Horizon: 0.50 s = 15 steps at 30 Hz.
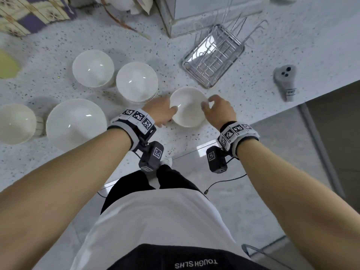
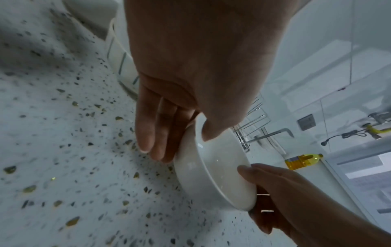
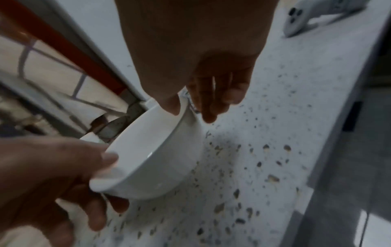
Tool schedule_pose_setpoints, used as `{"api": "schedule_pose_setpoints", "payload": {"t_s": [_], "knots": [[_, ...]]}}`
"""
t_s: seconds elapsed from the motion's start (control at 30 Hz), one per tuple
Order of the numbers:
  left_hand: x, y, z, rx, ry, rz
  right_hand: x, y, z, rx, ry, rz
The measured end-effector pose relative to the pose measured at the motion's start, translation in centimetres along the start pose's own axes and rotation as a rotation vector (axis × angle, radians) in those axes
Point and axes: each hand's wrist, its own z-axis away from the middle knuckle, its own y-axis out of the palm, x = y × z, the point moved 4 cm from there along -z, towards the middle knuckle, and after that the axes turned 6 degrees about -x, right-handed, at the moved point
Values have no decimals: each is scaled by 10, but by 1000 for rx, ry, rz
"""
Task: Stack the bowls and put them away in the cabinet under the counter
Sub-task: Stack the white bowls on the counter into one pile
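Note:
A small white bowl (image 1: 188, 107) is near the counter's front edge, held between both hands. My left hand (image 1: 161, 112) pinches its left rim, thumb inside, fingers down the outer wall (image 2: 180, 143). My right hand (image 1: 218, 110) pinches the right rim the same way (image 3: 190, 110). The bowl (image 2: 211, 175) looks tilted in the wrist views (image 3: 148, 158); I cannot tell whether it touches the counter. Two white bowls (image 1: 93, 68) (image 1: 137, 82) stand further back on the left. A larger one (image 1: 76, 124) and another (image 1: 16, 123) stand nearer, far left.
A wire dish rack (image 1: 213, 61) stands just behind the held bowl. A grey controller (image 1: 285, 80) lies at the right near the counter's edge (image 1: 253, 121). A yellow bottle (image 2: 302, 161) shows far off. A patterned cloth (image 1: 29, 14) lies at the back left.

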Motion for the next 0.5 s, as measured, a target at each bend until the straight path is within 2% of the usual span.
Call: {"api": "schedule_pose_setpoints", "payload": {"t_s": [0.07,0.13,0.3,0.4,0.5], "knots": [[-2,2,-4,-58,21,-107,-1,8,3,21,9,-144],[-5,-1,-3,-134,65,-203,-1,9,7,-33,-15,-196],[-9,-28,23,-341,189,-231,11,-11,25,-194,-94,-382],[-2,-58,46,-466,180,-191,47,-24,28,-230,-169,-408],[21,-99,76,-622,140,-98,101,-28,30,-205,-255,-452]]}}
